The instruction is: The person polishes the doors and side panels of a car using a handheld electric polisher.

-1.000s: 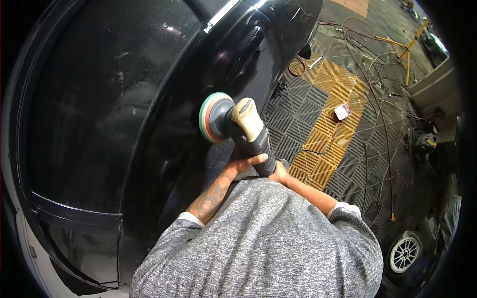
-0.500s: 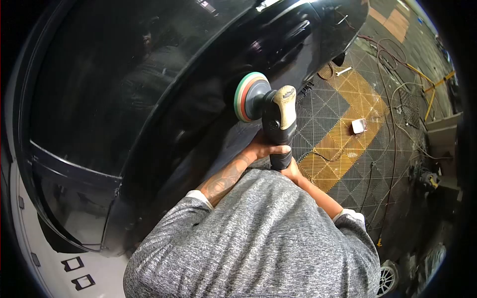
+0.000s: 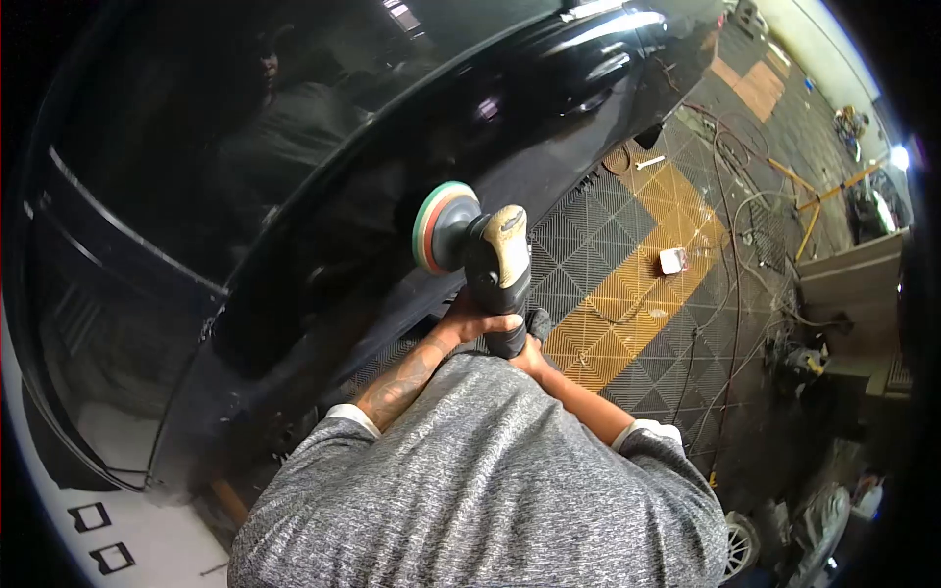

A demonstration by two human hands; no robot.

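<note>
A black polisher with a worn tan top is held in front of my body. Its round pad, layered green, white and orange, faces the glossy black car panel and overlaps it in view. My left hand wraps the polisher's body from the left, thumb across the top. At the rear end, my right hand grips it from the right, its fingers mostly hidden behind the tool and my shirt.
Grey and yellow floor tiles lie to the right of the car. On them are a small white box and a wrench. Hoses and cords trail across the floor. A wheel is at lower right.
The polisher and both hands have shifted left and slightly down in view. The whole scene has shifted too as the camera turned. Both hands keep their hold.
</note>
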